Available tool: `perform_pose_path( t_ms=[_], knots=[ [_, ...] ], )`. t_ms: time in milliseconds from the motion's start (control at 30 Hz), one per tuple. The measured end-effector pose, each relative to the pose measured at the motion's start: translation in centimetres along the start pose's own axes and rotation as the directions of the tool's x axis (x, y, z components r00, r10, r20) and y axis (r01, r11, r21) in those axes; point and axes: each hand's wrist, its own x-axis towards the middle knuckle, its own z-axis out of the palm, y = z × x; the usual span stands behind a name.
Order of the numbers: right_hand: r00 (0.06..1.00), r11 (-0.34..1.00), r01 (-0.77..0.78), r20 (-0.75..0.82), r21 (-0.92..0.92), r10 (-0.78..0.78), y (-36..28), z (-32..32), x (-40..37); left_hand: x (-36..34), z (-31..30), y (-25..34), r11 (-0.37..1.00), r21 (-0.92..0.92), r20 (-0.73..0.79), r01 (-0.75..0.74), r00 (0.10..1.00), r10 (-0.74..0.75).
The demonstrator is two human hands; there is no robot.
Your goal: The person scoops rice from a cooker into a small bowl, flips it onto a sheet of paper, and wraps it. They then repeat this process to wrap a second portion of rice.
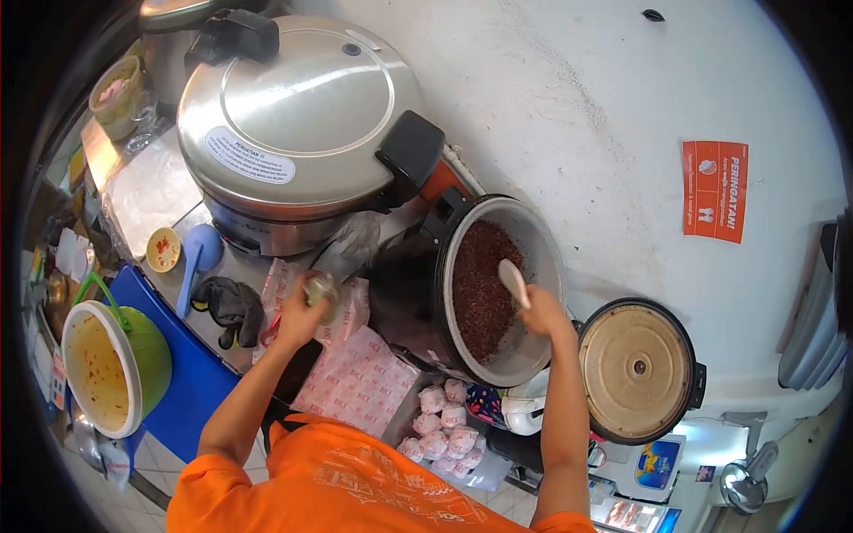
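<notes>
In my right hand (544, 313) is a pale rice paddle (513, 282), its blade over the dark reddish-brown rice (480, 275) in an open black rice cooker (404, 293). My left hand (299, 320) is closed around a small, rounded, see-through cup (322, 295), blurred, with contents I cannot make out. That hand is above printed wrapping papers (355, 377) stacked in front of the cooker. Several round paper-wrapped bundles (435, 422) are piled to the right of the stack.
A large lidded steel rice cooker (302, 115) stands behind. At left are a green bucket (155, 369), a blue ladle (203, 253), a small yellow bowl (163, 250) and dark gloves (233, 306). The round cooker lid (638, 366) stands open at right, by the white wall (622, 133).
</notes>
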Motion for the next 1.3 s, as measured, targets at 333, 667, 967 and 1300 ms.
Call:
perform_pose_path(
  t_ms=[333,667,967,1300],
  knots=[
    [0.969,0.938,0.006,-0.228,-0.346,-0.091,-2.8,2.2,9.4,-1.2,0.1,2.4,0.346,-0.869,0.352,0.355,0.933,-0.073],
    [0.973,0.919,-0.034,-0.222,-0.393,-0.059,-6.6,-5.1,3.0,-1.6,1.0,0.0,0.887,-0.450,0.172,0.108,0.984,-0.033],
    [0.957,0.905,0.242,-0.067,-0.351,-0.282,-4.2,3.5,8.1,-2.6,-4.9,18.8,0.925,-0.347,0.154,-0.157,0.963,0.221],
    [0.935,0.983,0.185,-0.309,0.001,-0.175,1.3,-3.5,-7.2,5.6,1.7,31.2,0.842,0.143,0.348,-0.520,0.823,0.449]
  ],
)
